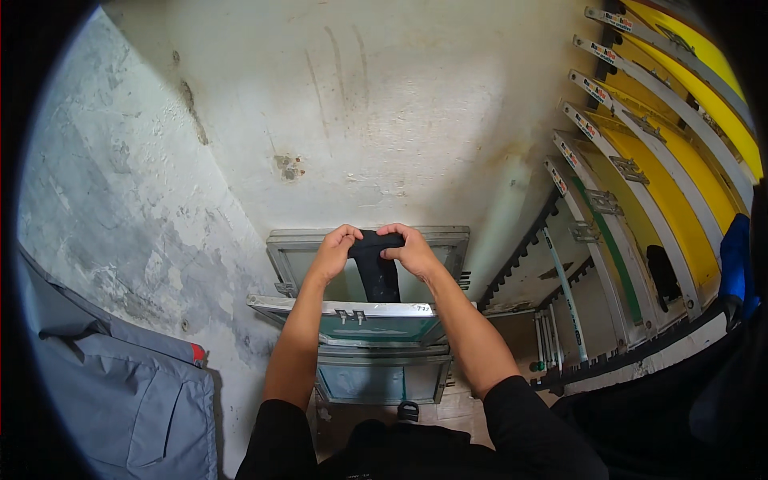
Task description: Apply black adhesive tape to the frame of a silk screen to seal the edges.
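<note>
A black, cloth-like strip (380, 276) is stretched by its top edge between my two hands, with its lower part hanging down. My left hand (331, 254) pinches its upper left corner between thumb and fingers. On the other corner, my right hand (414, 254) has its fingers bent over the top and its thumb on the front. Behind the strip stands a metal-edged frame (286, 244) with a pale panel, close to the wall. Nearer to me, a frame with small metal clips (349, 315) on its top bar stands under my forearms. The strip's lower end goes out of sight behind that bar.
Another framed panel (364, 384) stands lower and closer to me. On the right, a slotted rack (512, 274) holds several metal frames with yellow mesh (664, 172). A grey jacket (136, 392) hangs at the left by a stained wall (120, 200).
</note>
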Available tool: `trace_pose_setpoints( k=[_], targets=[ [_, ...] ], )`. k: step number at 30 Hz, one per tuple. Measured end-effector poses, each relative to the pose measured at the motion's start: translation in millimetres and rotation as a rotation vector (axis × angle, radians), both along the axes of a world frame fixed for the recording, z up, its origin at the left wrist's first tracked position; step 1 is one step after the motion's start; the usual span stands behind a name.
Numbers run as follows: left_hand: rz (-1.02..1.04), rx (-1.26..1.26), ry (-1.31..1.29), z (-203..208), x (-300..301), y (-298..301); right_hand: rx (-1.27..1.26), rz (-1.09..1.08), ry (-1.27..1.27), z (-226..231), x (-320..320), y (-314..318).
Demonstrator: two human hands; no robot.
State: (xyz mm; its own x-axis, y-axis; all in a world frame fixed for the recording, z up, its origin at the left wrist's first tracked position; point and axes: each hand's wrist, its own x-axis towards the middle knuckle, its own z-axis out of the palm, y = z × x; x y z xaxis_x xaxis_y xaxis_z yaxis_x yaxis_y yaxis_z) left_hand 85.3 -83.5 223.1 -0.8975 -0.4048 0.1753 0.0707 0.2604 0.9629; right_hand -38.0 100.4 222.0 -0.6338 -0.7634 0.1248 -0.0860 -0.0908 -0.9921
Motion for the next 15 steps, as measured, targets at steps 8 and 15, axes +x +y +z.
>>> trace_pose_setpoints(
  k=[8,15],
  targets=[
    [0.030,-0.213,-0.135,-5,0,0,0.016,-0.057,0.078,-10,-5,-10],
    [0.067,-0.197,0.087,-3,-4,-7,-0.069,-0.129,0.198,-16,-7,-16]
  ],
)
